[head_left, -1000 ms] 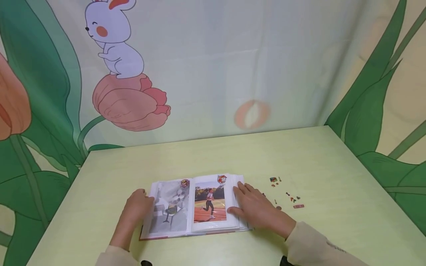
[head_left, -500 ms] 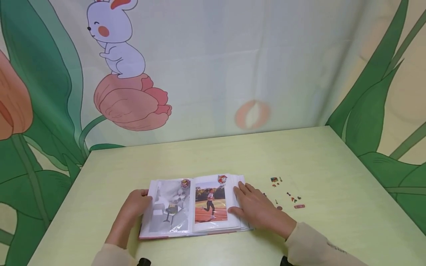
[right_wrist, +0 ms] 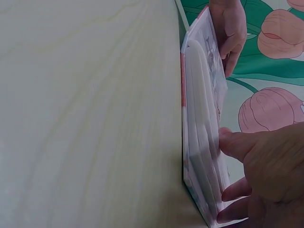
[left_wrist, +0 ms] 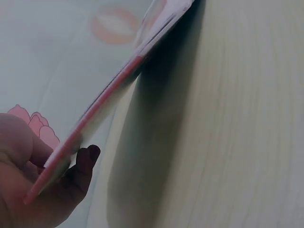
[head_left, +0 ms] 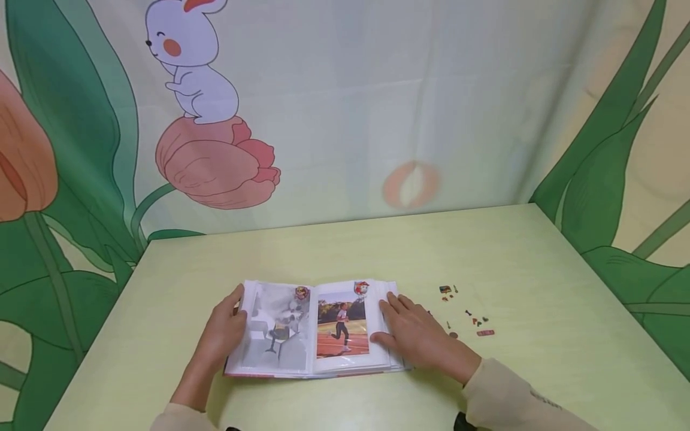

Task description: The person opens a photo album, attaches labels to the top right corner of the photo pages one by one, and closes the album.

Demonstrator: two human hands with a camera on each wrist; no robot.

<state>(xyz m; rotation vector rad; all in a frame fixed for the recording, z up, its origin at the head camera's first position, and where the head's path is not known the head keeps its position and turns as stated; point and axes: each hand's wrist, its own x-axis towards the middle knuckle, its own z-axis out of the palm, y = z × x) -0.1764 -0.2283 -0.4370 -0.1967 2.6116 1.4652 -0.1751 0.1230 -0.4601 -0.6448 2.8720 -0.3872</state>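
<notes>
A photo album (head_left: 341, 323) lies open on the table, a grey picture on its left page and a runner on a track on its right. Cartoon stickers sit at the upper corners of both pages. My left hand (head_left: 223, 332) grips the album's left edge. In the left wrist view, that cover (left_wrist: 102, 99) slants up off the table, with fingers beneath it and the thumb side above. My right hand (head_left: 412, 332) rests on the right-hand pages, fingers extended. From the right wrist view, its fingertips (right_wrist: 232, 190) touch the page stack beside the thumb.
Several small stickers or cut-outs lie to the right of the album, among them a reddish strip (head_left: 486, 333) and a dark rectangular piece (head_left: 444, 289). Behind the pale table (head_left: 323, 251) hangs a printed curtain (head_left: 345, 120) with a rabbit and flowers.
My left hand has taken hold of the album's left side and raised it from the table, its fingers now under the cover. The right hand has stayed on the pages.
</notes>
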